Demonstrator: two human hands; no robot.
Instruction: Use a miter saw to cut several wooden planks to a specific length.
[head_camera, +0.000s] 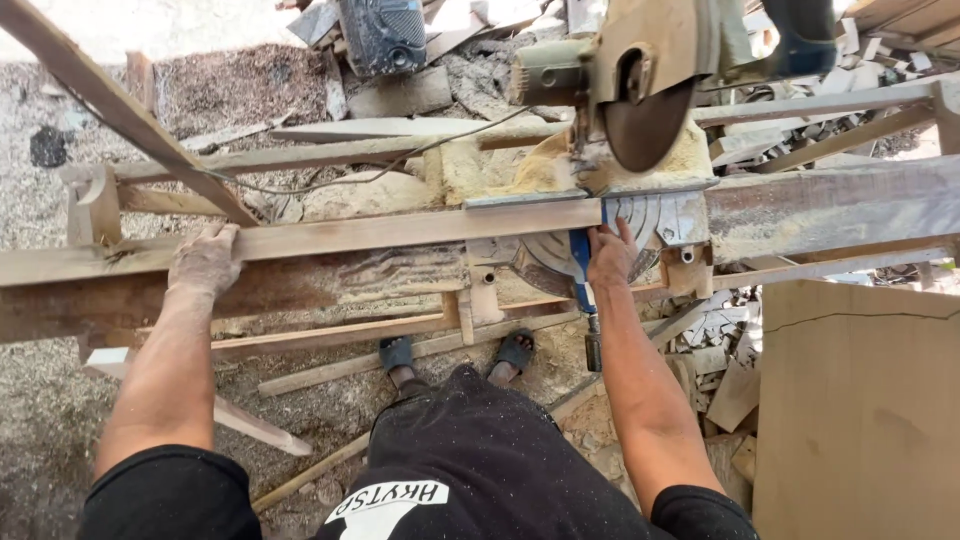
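The left hand (204, 260), dusted pale with sawdust, is lying at the left of centre in the frame, palm down and fingers loosely spread, pressing on a long wooden strip (330, 236) that is running across the middle of the frame from the left edge to the saw's base. It is resting on the strip rather than closing round it. The right hand (610, 256) is sitting right of centre, fingers extended upward and slightly apart, its fingertips touching the strip's right end where it is meeting the mitre saw table (655, 215); whether the thumb is gripping anything underneath is hard to tell. The round saw blade (645, 125) is hanging raised above the table in the upper middle, partly covered by its dusty guard (650, 45), and the saw's upper body is being cut off by the top edge. A blue lever (582, 270) is sticking out below the table, just beside the right hand. Two sandalled feet (455, 352) are showing low in the centre, partly hidden by dark clothing. Offcuts (720, 350) are lying in a heap at the lower right, and a large flat board (860, 400) is being cut off by the right edge.
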